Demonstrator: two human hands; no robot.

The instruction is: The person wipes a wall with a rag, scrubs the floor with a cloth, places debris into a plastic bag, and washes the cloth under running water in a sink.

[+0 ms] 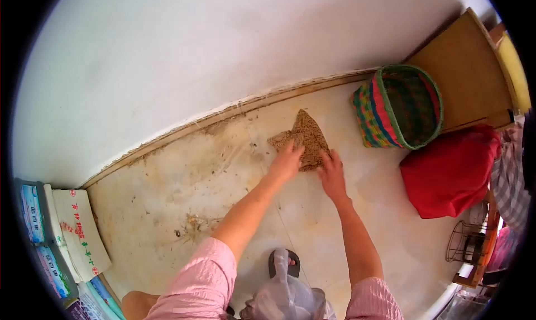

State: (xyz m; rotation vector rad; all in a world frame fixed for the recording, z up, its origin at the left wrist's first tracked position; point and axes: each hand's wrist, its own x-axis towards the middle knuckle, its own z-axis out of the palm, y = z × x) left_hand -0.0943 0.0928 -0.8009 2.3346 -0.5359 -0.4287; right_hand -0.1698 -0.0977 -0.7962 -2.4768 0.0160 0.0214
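Note:
A brown, finely patterned cloth [312, 138] lies crumpled on the pale floor, with one pointed corner reaching toward the wall. My left hand [287, 161] is on its near left part, the fingers bent and slightly blurred over a fold that they seem to grip. At the cloth's right edge is my right hand [333, 175], its fingers apart and the tips touching or nearly touching the fabric. Part of the cloth's near edge is hidden by the hands.
Dirt and debris [195, 222] are scattered over the floor [151, 191], left of the cloth. To the right stand a woven multicoloured basket [371, 116], a red bag [449, 175] and a wire rack [463, 244]. A white box [81, 230] and several packages sit at left.

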